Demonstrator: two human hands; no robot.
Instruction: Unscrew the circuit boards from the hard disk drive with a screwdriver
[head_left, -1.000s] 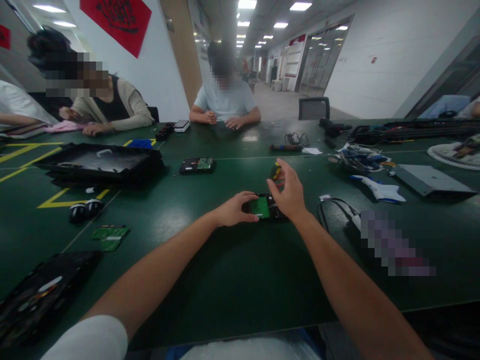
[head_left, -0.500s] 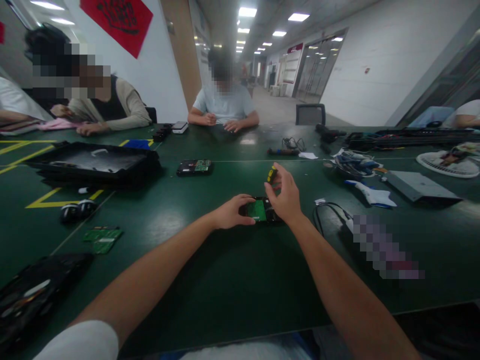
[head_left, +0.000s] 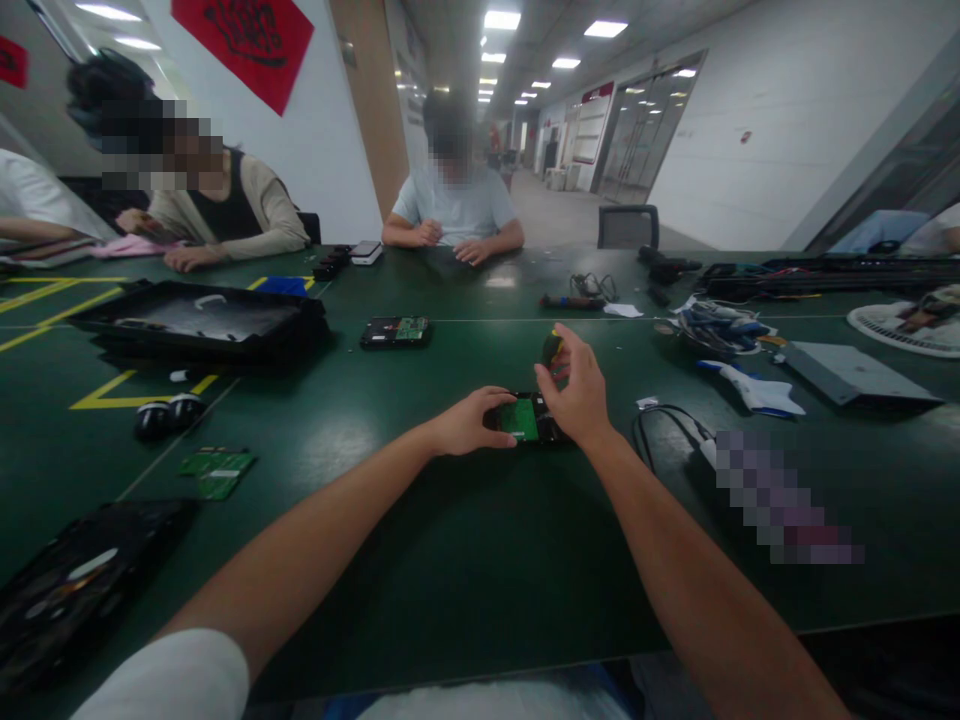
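Note:
A hard drive [head_left: 520, 418] with a green circuit board lies on the table in front of me. My left hand [head_left: 474, 420] grips its left end, thumb on the near edge and fingers on the far one. Above the drive's right part, my right hand [head_left: 576, 385] pinches the black and yellow handle of a screwdriver [head_left: 551, 348], held roughly upright. The screwdriver's shaft and tip are hidden by the hand. A second hard drive [head_left: 395, 331] rests farther off to the left.
Black trays [head_left: 202, 320] and green circuit boards [head_left: 217, 472] are on the left. To the right are a cable bundle [head_left: 724, 325], a grey metal box [head_left: 855, 372], a blue and white piece [head_left: 754, 388] and a pixelated item [head_left: 787, 495]. A co-worker [head_left: 454, 205] sits opposite.
The screwdriver handle has turned in my right hand, its dark side now facing me where yellow showed before. My left hand keeps its grip on the drive. The view has shifted slightly.

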